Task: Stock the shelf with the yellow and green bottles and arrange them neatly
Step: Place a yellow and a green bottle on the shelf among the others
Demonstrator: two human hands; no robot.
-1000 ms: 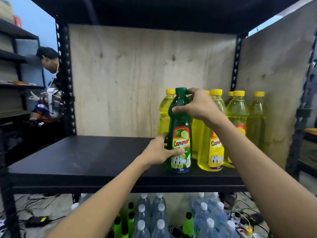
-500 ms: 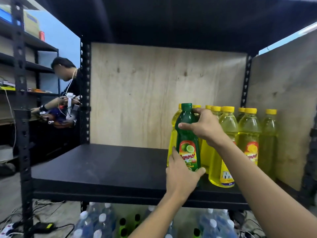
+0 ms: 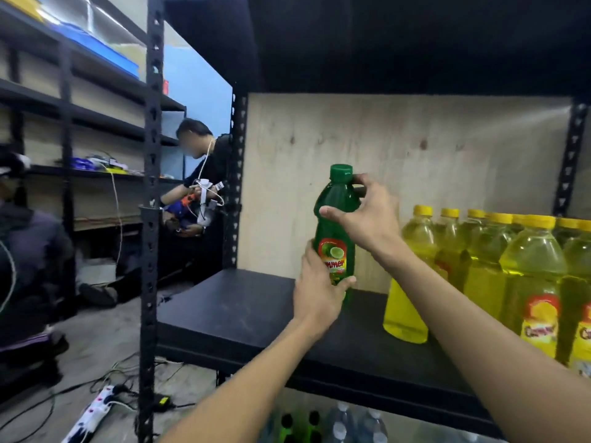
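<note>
A green bottle with a green cap and a lime label stands upright over the black shelf, left of the yellow bottles. My left hand grips its lower body around the label. My right hand holds its shoulder just under the cap. Several yellow bottles with yellow caps stand in rows on the right part of the shelf, against the wooden back panel. Whether the green bottle's base touches the shelf is hidden by my left hand.
A black shelf post rises at the left front corner. Clear and green bottles stand on the floor under the shelf. A power strip and cables lie on the floor. Two people work at the left.
The view has swung left and drawn closer. The green bottle, held by both hands, has shifted left, away from the yellow row, leaving a gap beside it.
</note>
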